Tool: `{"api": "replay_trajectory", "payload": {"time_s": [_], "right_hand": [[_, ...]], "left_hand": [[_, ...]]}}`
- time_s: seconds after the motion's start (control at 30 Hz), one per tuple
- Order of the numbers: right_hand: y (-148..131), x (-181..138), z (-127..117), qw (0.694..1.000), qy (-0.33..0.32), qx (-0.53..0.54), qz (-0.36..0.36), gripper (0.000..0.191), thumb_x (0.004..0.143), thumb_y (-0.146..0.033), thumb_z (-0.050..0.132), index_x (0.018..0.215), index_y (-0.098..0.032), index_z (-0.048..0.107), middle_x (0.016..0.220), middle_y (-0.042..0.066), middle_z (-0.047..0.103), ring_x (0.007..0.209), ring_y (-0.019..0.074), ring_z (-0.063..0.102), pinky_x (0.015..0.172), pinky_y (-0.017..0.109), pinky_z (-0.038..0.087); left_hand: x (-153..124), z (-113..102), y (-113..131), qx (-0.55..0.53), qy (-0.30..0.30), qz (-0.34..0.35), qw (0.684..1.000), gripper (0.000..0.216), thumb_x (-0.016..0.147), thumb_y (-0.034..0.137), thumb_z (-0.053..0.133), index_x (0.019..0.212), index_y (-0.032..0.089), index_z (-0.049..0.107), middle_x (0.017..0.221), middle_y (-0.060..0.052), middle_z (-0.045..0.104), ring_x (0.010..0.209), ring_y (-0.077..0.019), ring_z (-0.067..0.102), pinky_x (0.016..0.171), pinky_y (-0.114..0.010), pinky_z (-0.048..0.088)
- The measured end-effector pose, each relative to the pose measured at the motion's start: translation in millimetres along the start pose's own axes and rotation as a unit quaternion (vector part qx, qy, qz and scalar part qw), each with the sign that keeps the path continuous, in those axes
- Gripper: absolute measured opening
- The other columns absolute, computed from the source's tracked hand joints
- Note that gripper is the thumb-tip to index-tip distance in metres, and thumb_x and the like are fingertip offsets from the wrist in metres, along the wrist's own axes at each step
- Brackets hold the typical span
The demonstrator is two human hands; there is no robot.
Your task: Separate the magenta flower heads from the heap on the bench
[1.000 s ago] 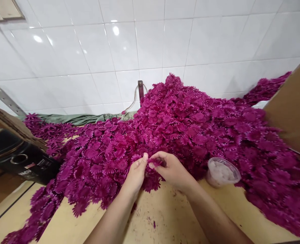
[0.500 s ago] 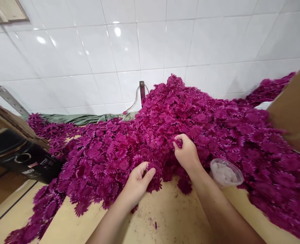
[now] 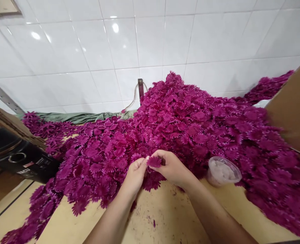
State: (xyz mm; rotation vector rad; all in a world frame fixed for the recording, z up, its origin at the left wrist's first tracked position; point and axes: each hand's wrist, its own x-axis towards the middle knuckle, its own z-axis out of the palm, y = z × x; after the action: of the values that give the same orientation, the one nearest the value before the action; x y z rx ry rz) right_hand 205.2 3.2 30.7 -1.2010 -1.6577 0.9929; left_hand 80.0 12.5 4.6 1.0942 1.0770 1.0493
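Observation:
A magenta artificial flower (image 3: 154, 161) with a fringed rim is held between my two hands, low in front of the heap. My right hand (image 3: 172, 167) is closed round its right side, with the fingers curled over. At the flower's left edge, my left hand (image 3: 136, 173) pinches with thumb and forefinger; the exact contact there is partly hidden. Behind and around both hands lies a large heap of similar magenta flowers (image 3: 190, 115). More flowers hang over the board's edge just below my fingers.
A clear plastic tub (image 3: 223, 171) with whitish contents stands right of my right forearm. On the left, a black cylindrical container (image 3: 25, 159) leans beside cardboard. A cardboard box (image 3: 292, 112) borders the right side. Behind rises a white tiled wall (image 3: 88, 44); a pale board (image 3: 165, 217) lies in front.
My right hand has moved left and down from the heap to meet my left hand. Its flower now sits between both hands. My left hand has risen slightly and closed its pinch.

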Motion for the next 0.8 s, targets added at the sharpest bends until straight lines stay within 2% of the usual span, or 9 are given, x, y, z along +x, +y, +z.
{"api": "replay_trajectory", "payload": {"time_s": [0.07, 0.13, 0.27, 0.37, 0.4, 0.47, 0.57, 0.67, 0.8], "right_hand": [[3.0, 2.9, 2.3, 1.0, 0.024, -0.019, 0.007, 0.007, 0.065, -0.011, 0.05, 0.062, -0.017, 0.052, 0.061, -0.002, 0.057, 0.06, 0.012, 0.052, 0.057, 0.023, 0.041], [7.8, 7.1, 1.1, 0.995, 0.085, -0.051, 0.019, 0.012, 0.061, -0.007, 0.046, 0.06, -0.018, 0.049, 0.058, -0.003, 0.054, 0.057, 0.0119, 0.05, 0.055, 0.023, 0.038], [21.0, 17.1, -12.7, 0.959, 0.249, -0.122, 0.054, 0.01, 0.067, -0.016, 0.045, 0.059, -0.021, 0.04, 0.054, -0.003, 0.047, 0.052, 0.0133, 0.045, 0.054, 0.027, 0.037], [28.0, 21.5, -23.2, 0.943, 0.297, -0.148, 0.036, 0.006, 0.069, -0.018, 0.044, 0.064, -0.021, 0.043, 0.06, 0.0, 0.05, 0.058, 0.0157, 0.049, 0.061, 0.031, 0.04], [28.3, 21.4, -24.4, 0.947, 0.287, -0.144, 0.022, 0.005, 0.068, -0.016, 0.045, 0.069, -0.02, 0.046, 0.067, 0.002, 0.054, 0.064, 0.0168, 0.052, 0.067, 0.032, 0.041], [24.2, 18.2, -22.9, 0.963, 0.243, -0.121, -0.006, 0.018, 0.067, -0.014, 0.046, 0.084, -0.018, 0.052, 0.085, 0.006, 0.059, 0.08, 0.0183, 0.055, 0.078, 0.034, 0.041], [8.4, 7.4, -13.5, 0.983, 0.154, -0.09, -0.036, 0.027, 0.072, -0.021, 0.05, 0.099, -0.019, 0.054, 0.102, 0.007, 0.059, 0.095, 0.0186, 0.053, 0.086, 0.035, 0.039], [-7.0, -3.8, -2.0, 0.992, 0.081, -0.088, -0.025, 0.025, 0.07, -0.027, 0.057, 0.094, -0.02, 0.057, 0.095, 0.005, 0.061, 0.089, 0.0179, 0.055, 0.08, 0.033, 0.041], [-8.8, -7.3, 7.9, 0.997, 0.02, -0.059, 0.039, 0.011, 0.066, -0.02, 0.058, 0.077, -0.018, 0.055, 0.073, 0.001, 0.06, 0.068, 0.0131, 0.054, 0.064, 0.027, 0.042]], "left_hand": [[-2.3, 0.9, 1.4, 0.02, 0.0, 0.009, 1.0, 0.044, 0.06, 0.058, 0.058, 0.054, 0.016, 0.049, 0.047, 0.006, 0.04, 0.047, -0.0082, 0.035, 0.049, -0.021, 0.032], [-6.1, 1.1, 4.5, 0.039, -0.012, 0.031, 0.999, 0.042, 0.063, 0.057, 0.056, 0.055, 0.017, 0.048, 0.05, 0.005, 0.04, 0.05, -0.0087, 0.036, 0.051, -0.021, 0.033], [-14.8, -2.0, 11.1, 0.082, -0.028, 0.066, 0.994, 0.033, 0.067, 0.048, 0.057, 0.059, 0.017, 0.049, 0.058, 0.004, 0.043, 0.058, -0.0101, 0.039, 0.058, -0.02, 0.035], [-17.3, -5.1, 12.7, 0.084, -0.03, 0.058, 0.994, 0.028, 0.068, 0.044, 0.057, 0.062, 0.017, 0.052, 0.059, 0.004, 0.045, 0.059, -0.0104, 0.041, 0.06, -0.02, 0.035], [-16.9, -5.6, 12.4, 0.077, -0.033, 0.052, 0.995, 0.027, 0.068, 0.043, 0.058, 0.064, 0.017, 0.053, 0.06, 0.004, 0.046, 0.06, -0.0105, 0.041, 0.061, -0.021, 0.036], [-14.0, -5.8, 10.9, 0.061, -0.035, 0.043, 0.997, 0.026, 0.067, 0.041, 0.058, 0.066, 0.016, 0.055, 0.061, 0.003, 0.048, 0.059, -0.0103, 0.042, 0.061, -0.021, 0.036], [-6.9, -4.9, 6.9, 0.04, -0.013, 0.045, 0.998, 0.03, 0.063, 0.043, 0.062, 0.057, 0.016, 0.049, 0.055, 0.005, 0.043, 0.053, -0.0082, 0.036, 0.055, -0.02, 0.033], [-0.5, -3.9, 2.2, 0.006, 0.02, 0.036, 0.999, 0.04, 0.058, 0.048, 0.064, 0.05, 0.016, 0.041, 0.048, 0.008, 0.035, 0.048, -0.0062, 0.029, 0.048, -0.019, 0.028], [1.0, -3.1, -0.2, -0.018, 0.026, 0.006, 0.999, 0.046, 0.056, 0.056, 0.062, 0.048, 0.016, 0.04, 0.045, 0.007, 0.036, 0.045, -0.006, 0.03, 0.047, -0.02, 0.028]]}}
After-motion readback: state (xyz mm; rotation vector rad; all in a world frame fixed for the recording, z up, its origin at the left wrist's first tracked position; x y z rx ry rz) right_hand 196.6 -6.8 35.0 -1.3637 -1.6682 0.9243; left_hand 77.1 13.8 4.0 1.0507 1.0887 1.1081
